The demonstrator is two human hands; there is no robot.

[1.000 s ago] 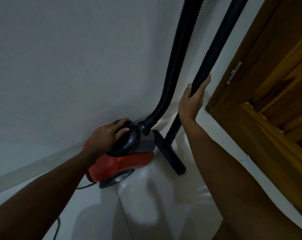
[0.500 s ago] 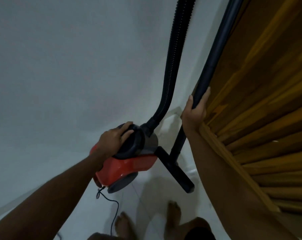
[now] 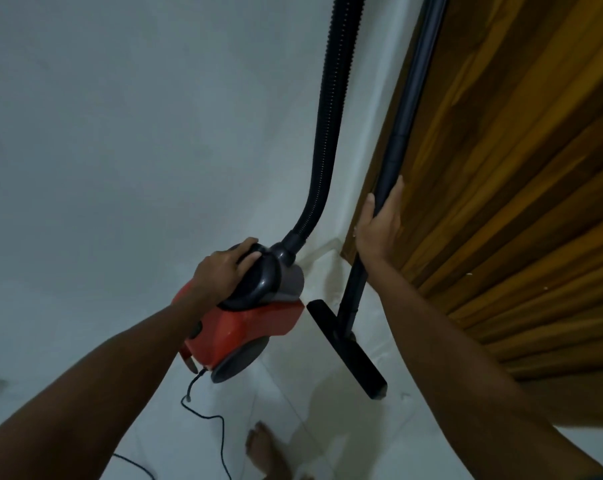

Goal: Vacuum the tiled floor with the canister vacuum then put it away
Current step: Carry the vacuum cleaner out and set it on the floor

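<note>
Putting away, judging by the corner: canister vacuum (image 3: 244, 327) under the left hand (image 3: 223, 271), fingers curled over its dark handle; wand (image 3: 393, 161) gripped in the right hand (image 3: 379, 230), floor head (image 3: 348, 348) below. Next: steady both, then release

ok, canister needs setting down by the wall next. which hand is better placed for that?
Left. The left hand already grips the handle on top of the canister, so it likely carries the weight. The right hand holds the wand near the wooden door.
</note>
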